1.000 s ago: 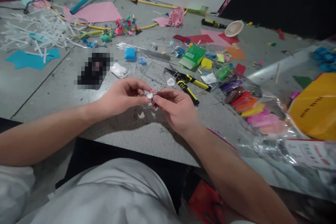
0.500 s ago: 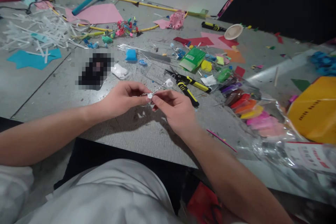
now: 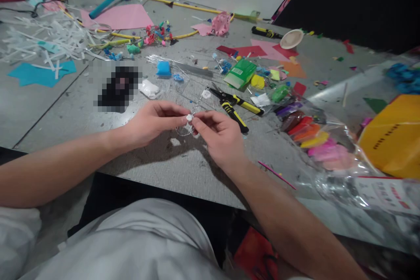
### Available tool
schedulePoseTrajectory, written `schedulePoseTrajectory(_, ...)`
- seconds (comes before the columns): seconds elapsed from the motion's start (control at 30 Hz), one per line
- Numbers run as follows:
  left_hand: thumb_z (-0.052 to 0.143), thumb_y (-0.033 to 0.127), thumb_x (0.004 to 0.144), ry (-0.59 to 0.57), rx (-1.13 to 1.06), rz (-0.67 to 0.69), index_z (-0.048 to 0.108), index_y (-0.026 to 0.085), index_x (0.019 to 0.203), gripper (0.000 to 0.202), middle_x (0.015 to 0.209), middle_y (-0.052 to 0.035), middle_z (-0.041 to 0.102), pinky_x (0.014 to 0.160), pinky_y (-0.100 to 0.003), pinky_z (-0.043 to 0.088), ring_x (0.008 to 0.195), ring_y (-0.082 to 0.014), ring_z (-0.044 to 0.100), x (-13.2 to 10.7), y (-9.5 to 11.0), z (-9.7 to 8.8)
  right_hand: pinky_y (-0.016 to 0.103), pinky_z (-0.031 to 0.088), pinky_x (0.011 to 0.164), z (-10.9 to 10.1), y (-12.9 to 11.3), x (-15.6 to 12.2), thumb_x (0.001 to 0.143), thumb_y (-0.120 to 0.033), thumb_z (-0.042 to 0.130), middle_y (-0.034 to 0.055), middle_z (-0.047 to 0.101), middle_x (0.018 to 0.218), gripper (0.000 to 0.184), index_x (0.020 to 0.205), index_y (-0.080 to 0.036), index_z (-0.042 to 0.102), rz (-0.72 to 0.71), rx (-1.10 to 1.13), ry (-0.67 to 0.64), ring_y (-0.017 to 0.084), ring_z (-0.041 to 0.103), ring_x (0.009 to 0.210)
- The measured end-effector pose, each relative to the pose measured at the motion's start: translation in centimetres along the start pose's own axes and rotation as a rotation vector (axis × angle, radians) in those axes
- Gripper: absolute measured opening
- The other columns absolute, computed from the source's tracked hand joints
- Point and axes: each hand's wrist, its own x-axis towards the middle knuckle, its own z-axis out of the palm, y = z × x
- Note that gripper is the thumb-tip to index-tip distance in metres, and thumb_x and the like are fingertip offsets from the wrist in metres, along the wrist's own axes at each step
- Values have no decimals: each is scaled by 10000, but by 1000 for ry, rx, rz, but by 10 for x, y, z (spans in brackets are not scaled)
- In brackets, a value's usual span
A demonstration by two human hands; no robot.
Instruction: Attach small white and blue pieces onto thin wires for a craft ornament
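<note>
A twisted wire piece point(image 3: 197, 106) with small white clay-like blobs is pinched between my two hands above the table. One white blob point(image 3: 189, 117) sits right at the fingertips, and a white flower-like end point(image 3: 206, 94) sticks out beyond them. Thin wire loops hang below. My left hand point(image 3: 160, 121) grips it from the left with thumb and forefinger. From the right, my right hand point(image 3: 218, 133) closes its fingertips on the same piece. Just past my right hand lie yellow-and-black pliers point(image 3: 234, 107), jaws toward the left. A white packet point(image 3: 150, 89) rests beyond my left hand.
Loose wires point(image 3: 179, 66), a blue clay packet point(image 3: 163, 69) and a green packet point(image 3: 241, 73) lie farther back. Bags of coloured clay point(image 3: 311, 135) and a yellow pouch point(image 3: 393, 138) crowd the right. White strips point(image 3: 59, 37) are heaped at the left.
The wire piece has turned in my fingers; its flower-like end has swung left and away from me. The wire loops underneath show more. Both hands stay nearly in place.
</note>
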Motion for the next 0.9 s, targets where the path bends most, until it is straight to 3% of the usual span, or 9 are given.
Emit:
schedulePoseTrajectory(0.17,1241,402,838,33,0,17,1048,233,1028,319,996,-75,981,908,-369,725,890,-218,884,0,-1,2,207,456,502,1,2,0,749,-279,635,-26,629,617,119,786,-171,668,10,-31,-31,76,555,508)
schedulePoseTrajectory(0.43,1194,393,906,43,105,67,1041,235,1009,242,1001,-87,972,959,-438,756,956,-270,904,-4,2,3,218,463,533,0,1,-4,801,-265,606,-31,633,625,107,781,-185,674,-99,-121,-27,77,554,527)
schedulePoseTrajectory(0.63,1220,362,900,70,52,95,1029,201,1112,328,1030,-74,971,977,-403,741,948,-220,887,-2,0,1,238,548,620,2,2,-3,738,-196,671,3,707,851,204,943,-203,672,-70,19,16,104,654,678)
schedulePoseTrajectory(0.9,1221,418,862,50,98,74,1030,191,1107,385,1009,-70,971,960,-403,759,918,-222,890,0,0,-2,240,590,664,2,1,-2,737,-181,680,-16,702,795,148,882,-207,666,-59,38,27,101,677,680)
